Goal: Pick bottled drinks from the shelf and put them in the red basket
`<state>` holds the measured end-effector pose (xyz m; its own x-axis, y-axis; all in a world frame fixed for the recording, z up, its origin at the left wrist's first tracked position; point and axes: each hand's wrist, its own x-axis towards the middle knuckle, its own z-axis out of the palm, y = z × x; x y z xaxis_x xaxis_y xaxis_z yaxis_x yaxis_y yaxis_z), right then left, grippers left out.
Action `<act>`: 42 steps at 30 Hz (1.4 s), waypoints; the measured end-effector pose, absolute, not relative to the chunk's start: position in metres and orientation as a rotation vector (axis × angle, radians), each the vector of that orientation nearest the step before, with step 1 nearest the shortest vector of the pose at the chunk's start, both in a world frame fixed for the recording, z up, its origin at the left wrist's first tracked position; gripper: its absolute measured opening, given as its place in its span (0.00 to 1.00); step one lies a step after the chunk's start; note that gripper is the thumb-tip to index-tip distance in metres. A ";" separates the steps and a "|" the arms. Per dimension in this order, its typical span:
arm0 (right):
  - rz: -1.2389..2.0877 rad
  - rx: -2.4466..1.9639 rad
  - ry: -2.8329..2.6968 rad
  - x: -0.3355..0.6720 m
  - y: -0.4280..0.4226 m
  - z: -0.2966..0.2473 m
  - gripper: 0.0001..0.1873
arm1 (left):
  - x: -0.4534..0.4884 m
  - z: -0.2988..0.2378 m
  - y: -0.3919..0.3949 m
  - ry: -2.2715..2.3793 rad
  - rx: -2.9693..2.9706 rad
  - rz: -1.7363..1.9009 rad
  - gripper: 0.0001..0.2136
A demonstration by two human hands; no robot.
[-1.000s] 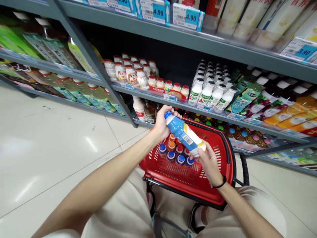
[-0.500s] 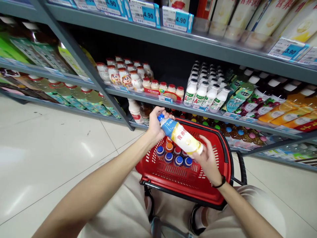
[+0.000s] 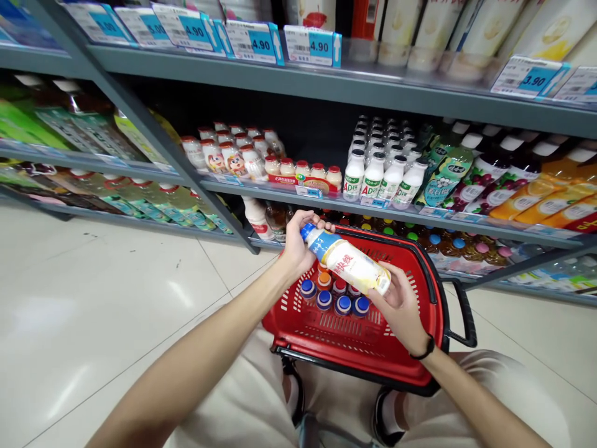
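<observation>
Both hands hold a drink bottle (image 3: 351, 262) with a blue cap, a blue neck band and a white-and-yellow label. It lies tilted above a red shopping basket (image 3: 321, 345), cap toward the upper left. My left hand (image 3: 301, 241) is closed around the cap end. At the base, my right hand (image 3: 403, 305) grips with thumb and fingers; a dark band is on that wrist. Inside the basket stand several bottles with blue caps (image 3: 343, 305), and others with orange caps (image 3: 324, 280) and red caps, partly hidden by the held bottle.
Behind the basket, a grey shelf (image 3: 298, 78) carries small white bottles (image 3: 354, 174), red-capped bottles (image 3: 233, 158) and juice bottles (image 3: 527, 193). Price tags (image 3: 312, 46) line its upper edge. The basket's black handle (image 3: 464, 317) sticks out on the right. My knees flank the basket.
The bottle has rolled in my hands, so a different part of its label faces me. The view has shifted slightly; both hands keep their hold.
</observation>
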<state>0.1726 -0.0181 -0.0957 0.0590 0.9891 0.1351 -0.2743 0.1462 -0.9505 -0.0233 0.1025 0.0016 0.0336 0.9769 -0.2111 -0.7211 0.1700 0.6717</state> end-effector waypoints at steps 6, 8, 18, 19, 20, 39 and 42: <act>0.609 -1.063 -1.576 0.194 -0.022 -0.103 0.30 | -0.020 -0.010 0.101 0.777 0.539 1.252 0.08; 0.404 -1.053 -1.752 0.205 -0.021 -0.108 0.33 | -0.021 -0.014 0.101 0.837 0.641 1.171 0.09; 0.086 -1.275 -2.160 0.243 0.003 -0.120 0.43 | -0.024 -0.022 0.099 1.127 1.590 0.676 0.16; 0.109 -1.352 -2.201 0.245 0.005 -0.118 0.44 | -0.022 -0.023 0.097 1.135 1.651 0.636 0.17; 0.151 -1.430 -2.236 0.246 0.007 -0.114 0.45 | -0.019 -0.025 0.095 1.142 1.712 0.610 0.18; 1.140 -2.040 -2.244 0.297 0.046 -0.087 0.19 | 0.090 -0.125 0.072 0.982 2.333 -0.272 0.25; 1.162 -1.967 -2.198 0.295 0.049 -0.089 0.20 | 0.112 -0.164 0.057 0.865 2.381 -0.440 0.23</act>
<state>0.2945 0.0493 -0.0888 -0.2299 0.8496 -0.4746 0.8706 -0.0385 -0.4905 0.1118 0.0574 -0.1642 0.7379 0.4811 -0.4733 0.6659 -0.6335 0.3942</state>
